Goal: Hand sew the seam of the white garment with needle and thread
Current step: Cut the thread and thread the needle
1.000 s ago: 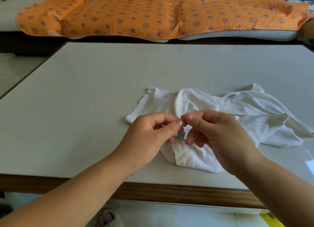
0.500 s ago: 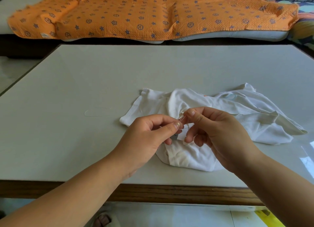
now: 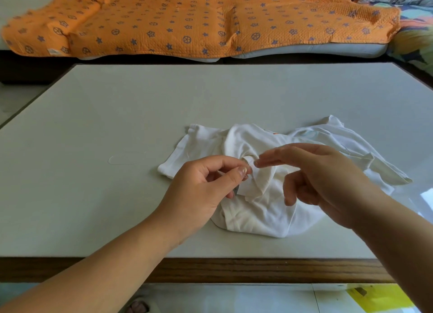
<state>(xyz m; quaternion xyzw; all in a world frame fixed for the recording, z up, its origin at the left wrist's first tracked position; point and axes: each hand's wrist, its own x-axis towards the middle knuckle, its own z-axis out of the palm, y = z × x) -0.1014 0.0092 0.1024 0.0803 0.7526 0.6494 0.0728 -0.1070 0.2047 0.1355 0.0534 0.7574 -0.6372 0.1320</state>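
The white garment point(image 3: 264, 209) lies crumpled on the grey table point(image 3: 117, 116), right of centre. My left hand point(image 3: 206, 186) pinches a raised fold of the garment's edge point(image 3: 254, 181) between thumb and forefinger. My right hand point(image 3: 321, 174) hovers just right of that fold, its fingers stretched out and its fingertips almost touching the cloth, holding nothing. A thin white thread point(image 3: 121, 159) lies in a loop on the table to the left of the garment. I cannot make out the needle.
The table's wooden front edge point(image 3: 234, 269) runs just below my forearms. Behind the table is a sofa covered by an orange patterned blanket point(image 3: 199, 17). A yellow object point(image 3: 379, 298) lies on the floor at the lower right.
My right hand has let go of the fold and spread its fingers. My left hand keeps its pinch on the cloth. The view has shifted slightly.
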